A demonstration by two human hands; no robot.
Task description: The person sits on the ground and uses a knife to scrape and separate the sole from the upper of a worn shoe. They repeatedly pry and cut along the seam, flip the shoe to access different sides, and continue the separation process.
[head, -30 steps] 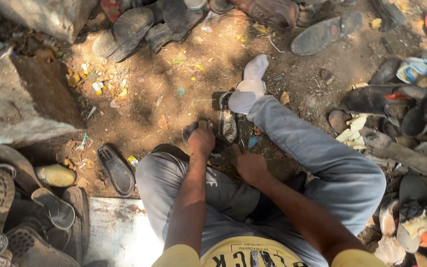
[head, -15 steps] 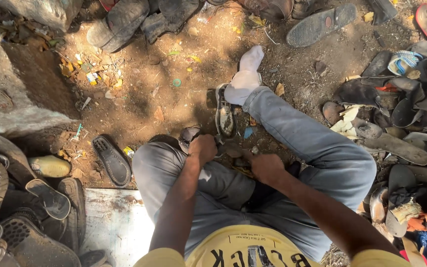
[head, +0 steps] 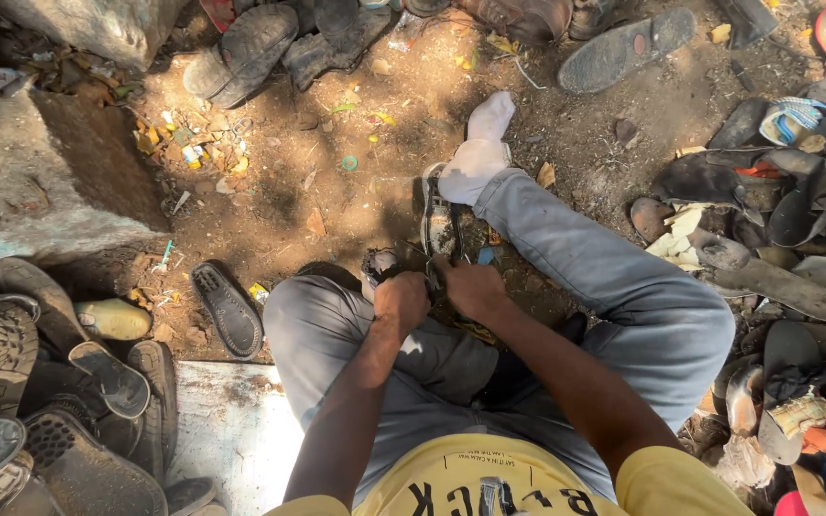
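Gripping low between the knees, the left hand point(head: 401, 301) was curled shut over the near end of a dark worn sandal point(head: 440, 225), and the right hand point(head: 470, 289) was closed just beside it, fingers bent down onto the same shoe or something thin at its heel; which of the two I could not tell from where I stood. Both hands sat nearly touching each other. The sandal lay lengthwise on the dirt, its far end against the foot in a white sock point(head: 478, 153), with the right leg in grey jeans point(head: 614, 287) stretched out along its right side and the left knee folded up at its left.

Little room lay around the hands: the two legs walled them in, and only the patch of bare earth point(head: 336, 182) ahead and to the left stood open, dotted with scraps and dry leaves. On that side a single black sole point(head: 228, 309) lay alone, near the bent knee but apart from it. Beyond it rose a large grey stone point(head: 45, 182), closing off the left edge.

Heaps of old footwear ringed everything else: a pile of soles and sandals point(head: 767, 239) crowded the right, close against the outstretched leg, another pile of treaded shoes point(head: 40, 382) filled the lower left, and more lay along the top. A pale board point(head: 236, 430) lay beneath the seated person's left side.
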